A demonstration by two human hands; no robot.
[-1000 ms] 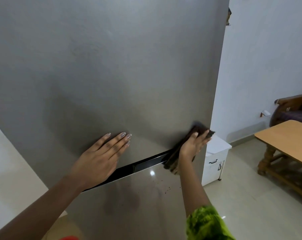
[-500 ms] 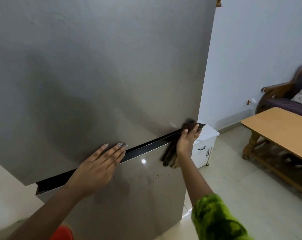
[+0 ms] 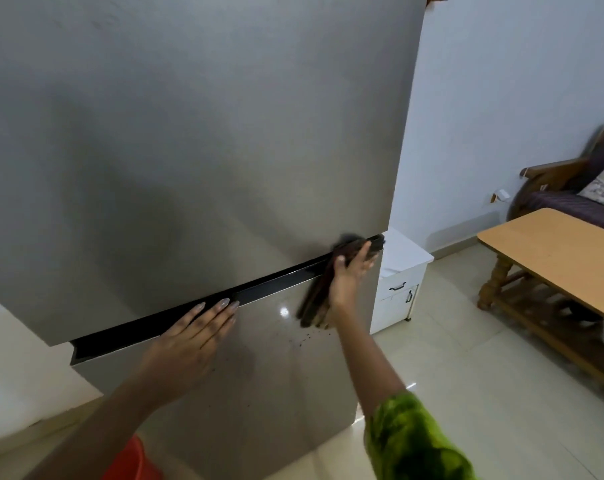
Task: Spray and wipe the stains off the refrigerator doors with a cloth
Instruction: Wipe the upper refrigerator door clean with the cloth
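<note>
A grey steel refrigerator fills the view, with its upper door (image 3: 196, 140) above a black gap (image 3: 175, 318) and its lower door (image 3: 259, 386) below. My right hand (image 3: 349, 278) presses a dark brown cloth (image 3: 316, 299) against the right end of the gap, the cloth hanging down over the lower door. Small dark specks of stain (image 3: 302, 339) dot the lower door just under the cloth. My left hand (image 3: 193, 336) lies flat on the lower door, fingers spread, fingertips at the gap. No spray bottle is visible.
A small white cabinet (image 3: 401, 289) stands right of the refrigerator. A wooden table (image 3: 550, 251) and a sofa with a cushion (image 3: 577, 199) are at the far right. An orange object (image 3: 134, 462) shows at the bottom edge. The floor is pale tile.
My left hand has dropped from the upper door to the lower door. My right hand with the cloth has stayed at the right end of the gap. The view has shifted.
</note>
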